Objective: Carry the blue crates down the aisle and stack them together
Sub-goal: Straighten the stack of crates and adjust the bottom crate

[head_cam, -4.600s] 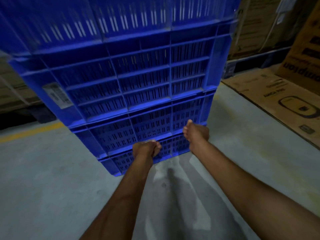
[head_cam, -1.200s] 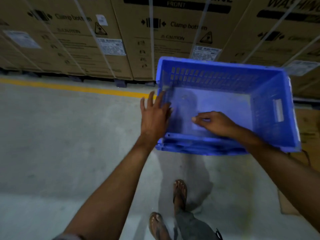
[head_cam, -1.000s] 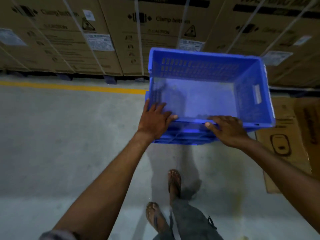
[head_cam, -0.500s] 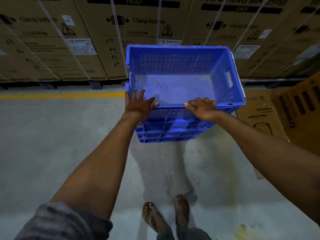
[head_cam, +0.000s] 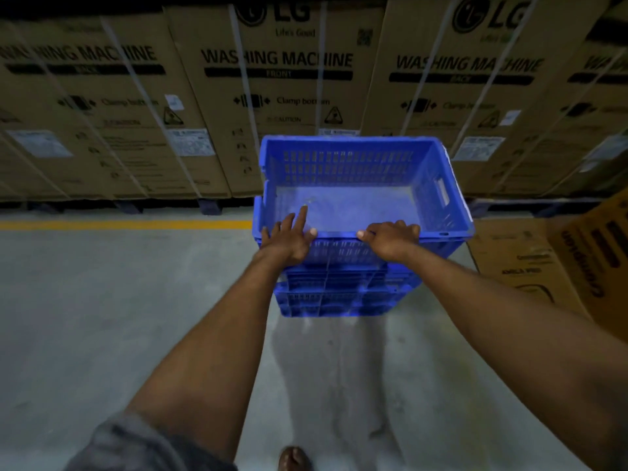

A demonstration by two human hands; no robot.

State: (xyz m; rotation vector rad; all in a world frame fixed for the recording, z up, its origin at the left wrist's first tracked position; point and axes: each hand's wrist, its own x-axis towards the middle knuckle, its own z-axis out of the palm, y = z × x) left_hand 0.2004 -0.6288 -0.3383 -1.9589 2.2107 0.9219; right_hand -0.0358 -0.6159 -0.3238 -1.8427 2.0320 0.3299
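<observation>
At the blue crates, the left hand is resting straight-fingered on the near rim; the right hand is gripping it.

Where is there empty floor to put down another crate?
Left of the blue crates, the floor is bare to the yellow line. The top crate is empty inside. Right side is crowded with cardboard boxes; washing machine boxes wall the back.

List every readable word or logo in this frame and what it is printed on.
"LG", "Life's Good": middle carton
"WASHING MACHINE", "FRONT": middle carton
"Clamp bottom": middle carton
"CAUTION": middle carton
"LG", "WASHING MACHINE": right carton
"WASHING MACHINE": left carton
White stickers and floor carton print: too blurred.
Blue crates: none visible.
</observation>
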